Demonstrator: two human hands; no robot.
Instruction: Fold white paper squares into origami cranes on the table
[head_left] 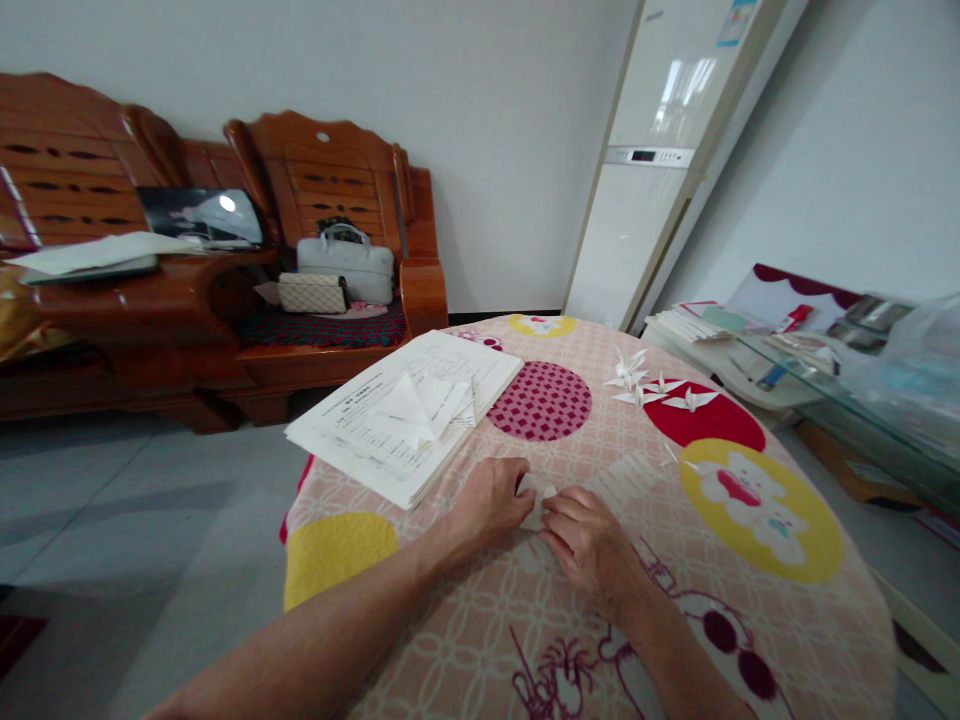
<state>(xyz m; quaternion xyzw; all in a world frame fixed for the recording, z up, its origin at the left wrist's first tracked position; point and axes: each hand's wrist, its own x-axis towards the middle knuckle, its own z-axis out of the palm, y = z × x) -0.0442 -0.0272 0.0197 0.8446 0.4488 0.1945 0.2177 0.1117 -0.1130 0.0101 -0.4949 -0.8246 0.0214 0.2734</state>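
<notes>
My left hand point(491, 500) and my right hand point(589, 540) meet on the table over a small piece of white paper point(541, 493). The fingers of both hands are closed and pinch it against the patterned tablecloth point(750, 620). Most of the paper is hidden under the fingers. Just beyond the hands lies a stack of printed sheets point(360, 440) with a partly folded white sheet point(424, 405) on top. Several folded white paper cranes point(660, 385) sit farther right on the cloth.
A wooden armchair point(337, 200) with a grey bag point(345, 265) stands behind the table, next to a wooden side table point(150, 290). A tall white air conditioner point(652, 170) fills the corner. A glass shelf point(825, 370) with papers and clutter is on the right.
</notes>
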